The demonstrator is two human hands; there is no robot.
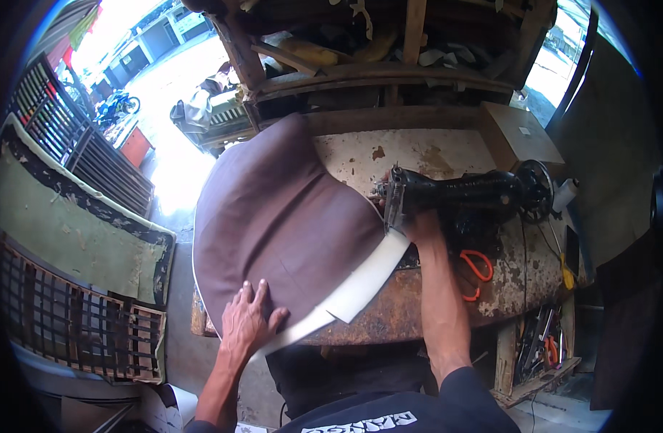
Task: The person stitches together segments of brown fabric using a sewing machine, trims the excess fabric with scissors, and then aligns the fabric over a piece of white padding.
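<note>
A large piece of brown upholstery material (273, 209) lies over the left part of the worktable, its far end raised in a fold. White foam backing (364, 285) shows along its near right edge. My left hand (250, 317) rests flat on the brown material near the table's front edge, fingers spread. The black sewing machine (461, 191) stands at the right, its head over the material's right edge. Beside the needle area is my right hand (420, 225), mostly hidden behind the machine head and blurred, so its fingers do not show.
Orange-handled scissors (477, 267) lie right of my right forearm. A yellow-handled screwdriver (566, 273) and a dark phone-like object (572, 249) lie at the table's right. Behind stands a cardboard box (522, 137). Tools fill a wooden rack (548, 343) below. Slatted frames (79, 310) lean at left.
</note>
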